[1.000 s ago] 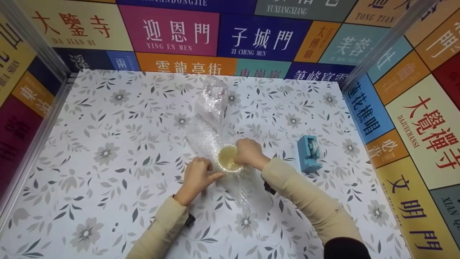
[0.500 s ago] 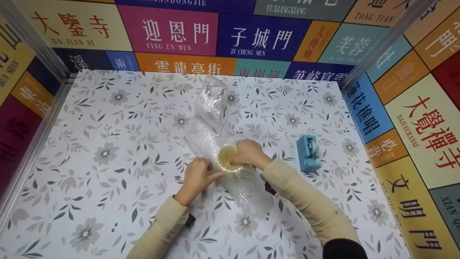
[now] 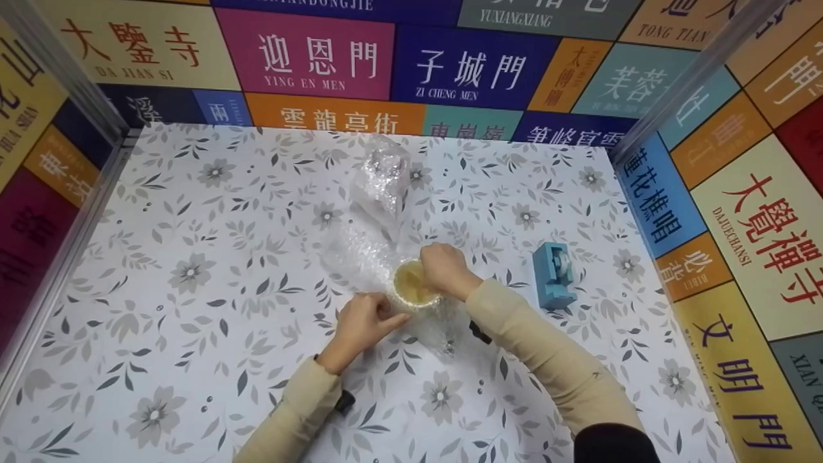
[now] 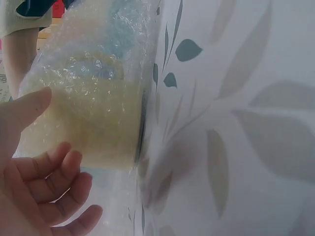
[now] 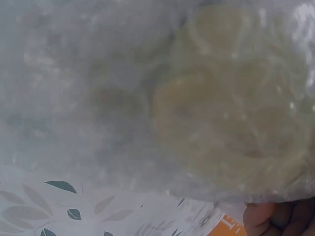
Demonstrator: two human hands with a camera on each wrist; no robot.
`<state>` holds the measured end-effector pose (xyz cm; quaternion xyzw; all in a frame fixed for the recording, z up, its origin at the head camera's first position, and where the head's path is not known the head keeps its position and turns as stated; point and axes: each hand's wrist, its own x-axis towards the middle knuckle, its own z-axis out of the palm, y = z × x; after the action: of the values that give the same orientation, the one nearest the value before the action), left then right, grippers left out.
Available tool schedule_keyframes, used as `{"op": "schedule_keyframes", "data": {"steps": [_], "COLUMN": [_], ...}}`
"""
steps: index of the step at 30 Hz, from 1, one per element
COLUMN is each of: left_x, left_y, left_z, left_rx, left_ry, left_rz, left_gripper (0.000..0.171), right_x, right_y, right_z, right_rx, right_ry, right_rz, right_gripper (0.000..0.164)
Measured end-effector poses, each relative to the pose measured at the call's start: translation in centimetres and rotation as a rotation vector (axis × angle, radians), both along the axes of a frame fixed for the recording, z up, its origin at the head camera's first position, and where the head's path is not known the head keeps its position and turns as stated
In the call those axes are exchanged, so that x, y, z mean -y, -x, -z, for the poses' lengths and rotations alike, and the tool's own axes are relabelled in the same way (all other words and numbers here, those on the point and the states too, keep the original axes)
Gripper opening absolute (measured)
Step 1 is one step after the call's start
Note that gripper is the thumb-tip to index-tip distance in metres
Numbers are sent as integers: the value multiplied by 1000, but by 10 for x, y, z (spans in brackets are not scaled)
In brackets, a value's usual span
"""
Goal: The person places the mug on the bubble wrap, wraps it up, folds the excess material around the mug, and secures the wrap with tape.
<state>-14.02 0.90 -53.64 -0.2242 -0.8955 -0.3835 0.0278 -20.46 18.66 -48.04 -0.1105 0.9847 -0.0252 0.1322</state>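
A pale yellow cup-like cylinder [image 3: 409, 281] stands upright on the patterned table, hollow at its top, with clear bubble wrap [image 3: 363, 254] beneath and around it. My right hand [image 3: 445, 270] grips its right rim; in the right wrist view its curled fingers [image 5: 278, 219] show beside the wrap. The wrap covers most of that view and blurs the cylinder [image 5: 231, 123]. My left hand [image 3: 365, 325] is at the near left, thumb extended towards the cylinder's lower side. In the left wrist view its fingers [image 4: 59, 189] are loosely bent beside the wrapped wall, pinching nothing visible.
A crumpled bubble-wrap bundle [image 3: 384, 177] lies behind the cylinder, close to the back wall. To the right stands a blue tape dispenser [image 3: 553, 276]. Printed panels [image 3: 308, 58] enclose the table's back and sides.
The near end of the bubble wrap has drawn up towards the cylinder and spreads less over the table. My left hand has shifted slightly nearer the body; the right hand stays at the rim.
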Motion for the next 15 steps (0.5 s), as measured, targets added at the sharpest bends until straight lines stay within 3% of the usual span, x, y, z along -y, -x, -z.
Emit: {"op": "schedule_keyframes", "data": {"steps": [3, 6, 8, 12, 15], "left_x": [8, 20, 29, 42, 45], "left_y": [2, 7, 12, 23, 31], "left_z": [3, 9, 12, 14, 14], "left_rx": [75, 183, 313, 674, 854], "left_ry": [-54, -156, -257, -564, -800], "left_rz": [11, -39, -125, -347, -467], "left_gripper": [26, 19, 21, 38, 50], "right_x": [-1, -2, -3, -4, -4], "right_y": [2, 5, 6, 8, 9], "right_z": [0, -1, 0, 2, 3], "right_rx": [-5, -20, -29, -60, -73], "right_ry": [9, 12, 16, 36, 54], "right_rz": [-23, -53, -72, -97, -105], "right_gripper": [17, 22, 24, 32, 37]}}
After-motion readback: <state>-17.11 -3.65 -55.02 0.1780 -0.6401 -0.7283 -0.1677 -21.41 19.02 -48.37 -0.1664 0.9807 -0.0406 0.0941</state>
